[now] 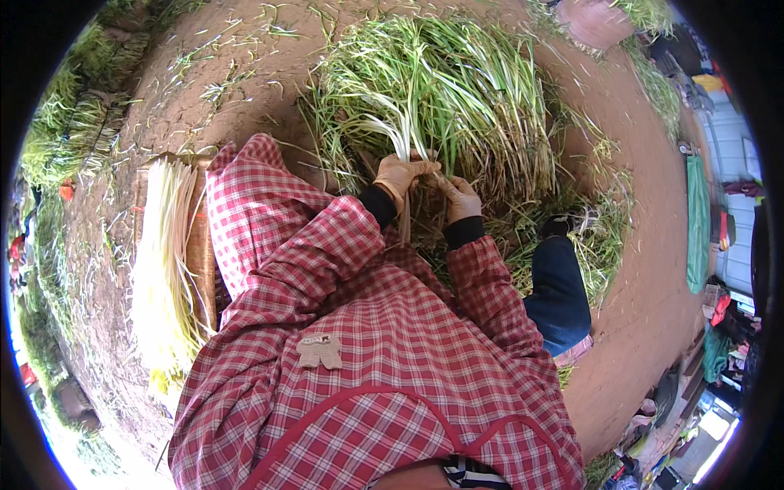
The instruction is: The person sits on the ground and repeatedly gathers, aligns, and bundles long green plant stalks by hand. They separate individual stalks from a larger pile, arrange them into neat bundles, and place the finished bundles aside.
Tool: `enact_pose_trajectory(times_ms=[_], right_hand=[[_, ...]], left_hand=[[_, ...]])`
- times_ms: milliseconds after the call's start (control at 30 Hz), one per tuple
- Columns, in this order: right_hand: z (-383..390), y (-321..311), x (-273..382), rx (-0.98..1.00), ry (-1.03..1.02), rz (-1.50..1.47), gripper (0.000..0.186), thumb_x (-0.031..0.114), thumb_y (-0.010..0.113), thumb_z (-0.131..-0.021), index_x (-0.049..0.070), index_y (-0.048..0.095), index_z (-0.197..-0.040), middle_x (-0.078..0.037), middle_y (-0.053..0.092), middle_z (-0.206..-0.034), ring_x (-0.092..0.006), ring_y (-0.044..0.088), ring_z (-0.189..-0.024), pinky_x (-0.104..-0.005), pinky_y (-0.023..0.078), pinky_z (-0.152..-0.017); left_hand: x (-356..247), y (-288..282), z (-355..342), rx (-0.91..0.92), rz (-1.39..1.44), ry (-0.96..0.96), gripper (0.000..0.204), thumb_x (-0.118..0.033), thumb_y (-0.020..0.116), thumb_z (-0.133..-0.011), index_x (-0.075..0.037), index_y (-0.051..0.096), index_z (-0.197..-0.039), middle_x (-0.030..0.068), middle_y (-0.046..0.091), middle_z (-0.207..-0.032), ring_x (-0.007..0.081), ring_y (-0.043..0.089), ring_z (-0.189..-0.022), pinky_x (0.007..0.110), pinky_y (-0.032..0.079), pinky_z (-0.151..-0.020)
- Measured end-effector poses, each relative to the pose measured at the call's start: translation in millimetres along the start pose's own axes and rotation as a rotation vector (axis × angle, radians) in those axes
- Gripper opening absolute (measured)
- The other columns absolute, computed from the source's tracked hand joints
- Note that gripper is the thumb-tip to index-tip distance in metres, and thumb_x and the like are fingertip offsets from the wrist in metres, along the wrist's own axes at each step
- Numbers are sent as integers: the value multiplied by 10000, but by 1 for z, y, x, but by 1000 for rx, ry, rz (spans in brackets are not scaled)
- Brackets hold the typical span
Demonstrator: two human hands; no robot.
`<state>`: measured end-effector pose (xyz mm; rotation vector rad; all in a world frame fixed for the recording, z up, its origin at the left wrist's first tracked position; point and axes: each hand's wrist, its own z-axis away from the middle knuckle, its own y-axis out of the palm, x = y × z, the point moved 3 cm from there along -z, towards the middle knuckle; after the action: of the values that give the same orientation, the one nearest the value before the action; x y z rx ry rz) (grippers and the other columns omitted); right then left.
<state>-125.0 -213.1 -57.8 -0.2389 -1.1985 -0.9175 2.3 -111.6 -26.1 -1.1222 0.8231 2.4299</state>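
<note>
Bare brown earth (645, 269) spreads under everything, and the worker's red-and-white checked smock (367, 318) fills the view at six o'clock. Between twelve and one o'clock lies a large heap of long green leafy stalks (490, 98), loose and tangled, with paler, brownish ends toward the wearer. At nine o'clock a long bundle of pale, cleaner-looking stalks (159, 261) rests along a tan tray or board (202, 261), and at three o'clock is a dark-blue trouser leg (562, 282). Near the heap's lower edge, at twelve o'clock, the left hand (398, 176) closes around a small bunch of white-stemmed stalks (401, 135), tops fanning toward the heap and ends hanging toward six. Between three and four o'clock from it, the right hand (460, 197) reaches in; its fingertips seem drawn narrow against the bunch, though I cannot tell whether they pinch a stem or a loose leaf. The step in hand looks like picking over this bunch; the next move, I judge, calls for a steady left grip and a light, precise right pinch, so thin stems neither snap nor slip.
</note>
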Motion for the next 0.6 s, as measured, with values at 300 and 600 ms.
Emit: enact_pose_trajectory(times_ms=[300,600], right_hand=[[-3,10,-3,51,72,-166,216,101,674,-853,-27,608,-1015,-83,664,-950,-161,622,-850,-281,499,-756],[16,19,28,-143,-229,-119,121,32,704,-808,-3,659,-915,-69,674,-828,-110,614,-730,-257,494,-675]], left_hand=[[3,6,1,90,64,-19,125,-49,658,-843,-18,687,-961,54,700,-884,68,609,-665,185,419,-486],[-53,0,17,-12,63,95,173,-48,685,-815,-41,678,-988,52,711,-914,7,486,-522,171,295,-410]])
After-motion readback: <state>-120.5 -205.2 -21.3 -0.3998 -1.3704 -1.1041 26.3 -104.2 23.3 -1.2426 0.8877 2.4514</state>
